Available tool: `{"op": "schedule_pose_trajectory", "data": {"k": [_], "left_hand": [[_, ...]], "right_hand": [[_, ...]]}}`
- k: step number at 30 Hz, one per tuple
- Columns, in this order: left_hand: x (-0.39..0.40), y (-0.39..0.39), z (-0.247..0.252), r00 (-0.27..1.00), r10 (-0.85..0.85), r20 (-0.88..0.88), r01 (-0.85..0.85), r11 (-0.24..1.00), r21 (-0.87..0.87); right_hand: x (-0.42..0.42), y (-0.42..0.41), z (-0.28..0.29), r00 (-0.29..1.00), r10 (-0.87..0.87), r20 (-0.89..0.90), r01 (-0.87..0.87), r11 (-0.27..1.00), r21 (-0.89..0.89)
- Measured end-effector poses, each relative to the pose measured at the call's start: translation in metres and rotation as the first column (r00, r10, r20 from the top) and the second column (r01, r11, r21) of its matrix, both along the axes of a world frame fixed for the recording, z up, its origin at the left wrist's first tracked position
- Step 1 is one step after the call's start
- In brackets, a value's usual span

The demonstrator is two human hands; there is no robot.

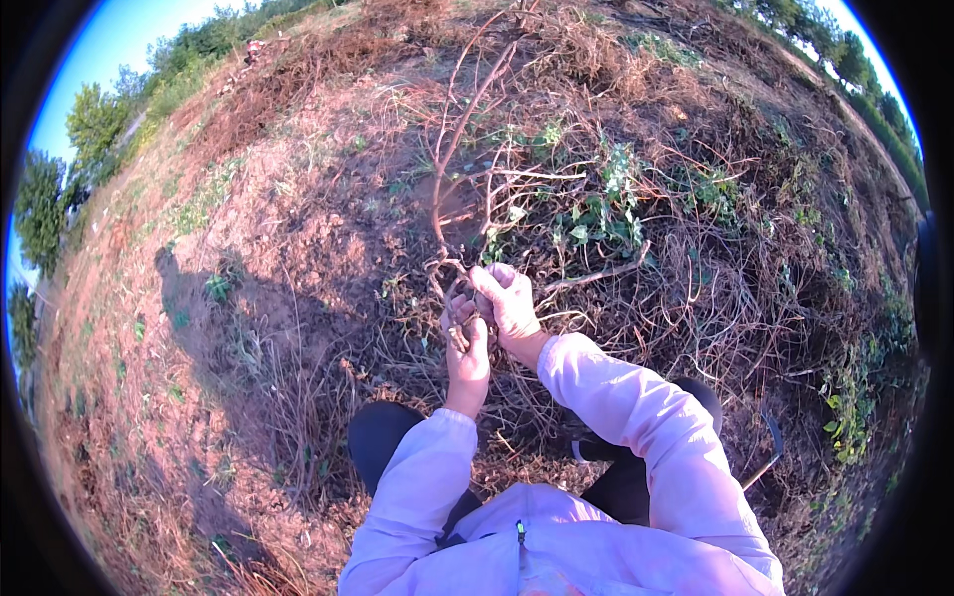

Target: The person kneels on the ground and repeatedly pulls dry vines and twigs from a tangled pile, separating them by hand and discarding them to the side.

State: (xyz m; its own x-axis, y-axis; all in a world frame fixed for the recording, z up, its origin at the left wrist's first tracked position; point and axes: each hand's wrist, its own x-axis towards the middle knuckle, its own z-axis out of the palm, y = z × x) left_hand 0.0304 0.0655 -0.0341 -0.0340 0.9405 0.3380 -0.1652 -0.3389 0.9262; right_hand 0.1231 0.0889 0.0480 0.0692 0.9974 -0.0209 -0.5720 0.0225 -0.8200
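Both my hands are close together in front of my knees, at the lower end of a long reddish-brown plant stem [456,141] with thin branches. My left hand [466,357] holds the knobbly brown root end [456,339] between thumb and fingers, palm turned up. Just above it and to the right, my right hand [508,302] pinches part of the same dry tangle with thumb and forefinger; what exactly lies between its fingertips is hidden. The stem reaches away from me over the ground.
Dry vines [715,298] lie tangled in front and to the right, with green leaves [607,201] among them. A sickle [771,447] lies on the ground beside my right knee. Bare reddish soil [246,186] is at the left, under my shadow in part. Trees [97,123] stand at the far left.
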Motion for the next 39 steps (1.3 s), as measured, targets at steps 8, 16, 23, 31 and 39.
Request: {"op": "schedule_pose_trajectory", "data": {"k": [8,16,23,31,39], "left_hand": [[-0.012,-0.004,0.024,0.979,-0.170,0.114,0.195,0.943,-0.269],[-0.031,-0.014,0.034,0.907,-0.397,0.142,0.421,0.859,-0.290],[-0.032,-0.008,0.017,0.886,-0.408,0.219,0.463,0.785,-0.413],[-0.014,-0.008,0.026,0.860,-0.266,0.436,0.411,0.867,-0.281],[-0.019,-0.011,0.041,0.775,-0.474,0.417,0.617,0.708,-0.342]], "right_hand": [[0.007,-0.005,-0.016,0.999,0.044,-0.011,-0.044,0.999,-0.017],[0.042,0.001,-0.014,0.868,0.491,0.067,-0.496,0.862,0.108],[0.030,-0.003,0.007,0.886,0.461,-0.050,-0.464,0.882,-0.079],[0.020,0.020,0.002,0.977,0.212,0.008,-0.211,0.971,0.112],[0.009,0.031,0.022,0.989,-0.149,-0.010,0.149,0.981,0.120]]}}
